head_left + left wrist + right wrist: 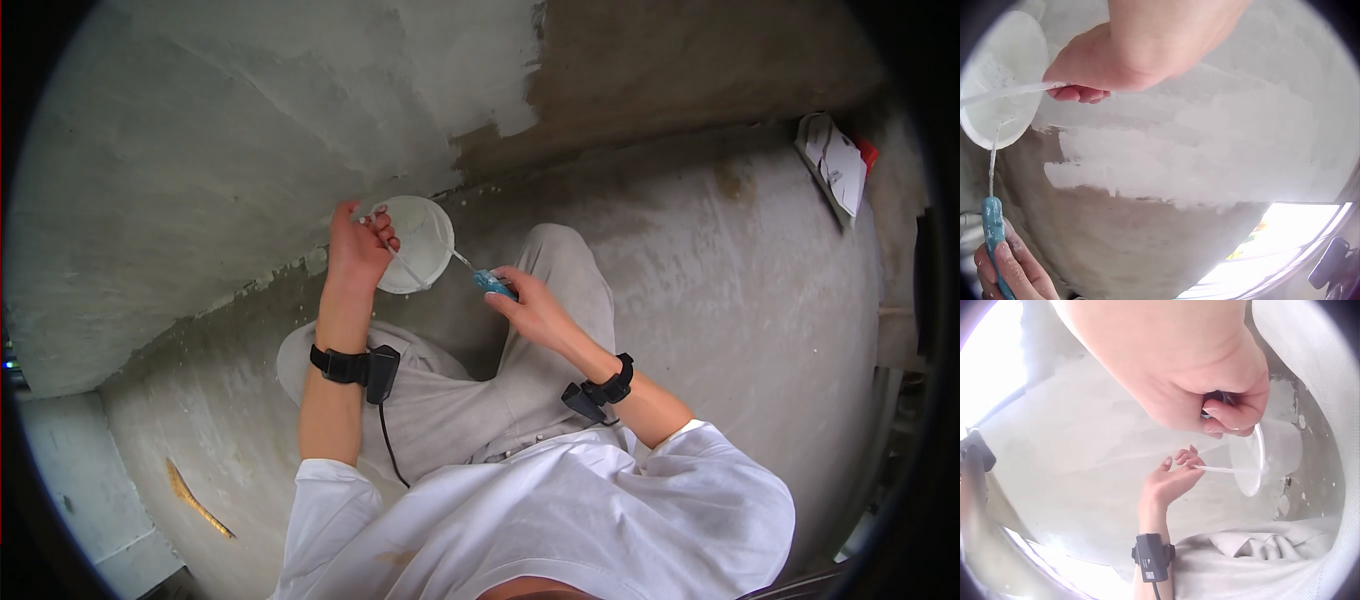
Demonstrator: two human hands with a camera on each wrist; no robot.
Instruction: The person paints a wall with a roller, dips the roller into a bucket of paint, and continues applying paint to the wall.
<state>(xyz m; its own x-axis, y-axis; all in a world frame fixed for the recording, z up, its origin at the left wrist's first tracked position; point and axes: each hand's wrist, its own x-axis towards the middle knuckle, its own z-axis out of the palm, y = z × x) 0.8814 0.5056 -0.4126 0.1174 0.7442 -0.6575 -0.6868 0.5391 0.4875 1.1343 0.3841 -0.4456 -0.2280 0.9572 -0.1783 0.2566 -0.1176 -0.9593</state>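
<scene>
My left hand (363, 245) has its fingers curled round the thin white handle (1016, 91) of a white bucket (412, 210), which is tilted with its mouth toward me. A blue-handled tool (492, 284), spotted with white, is gripped in my right hand (535, 310). The tool's thin metal shaft (992, 169) reaches to the bucket's rim, with its far end over the whitish inside. Seen from the right wrist, my right hand (1210, 381) hides most of the tool, and my left hand (1172, 481) is beyond it, beside the bucket (1285, 447).
A wall (300, 90), partly coated pale grey beside a darker brown area, rises past the bucket. White spots mark the concrete floor (700, 300). A crumpled white bag (835, 165) lies at the far right and a yellowish strip (190, 496) at lower left. My knees flank the work.
</scene>
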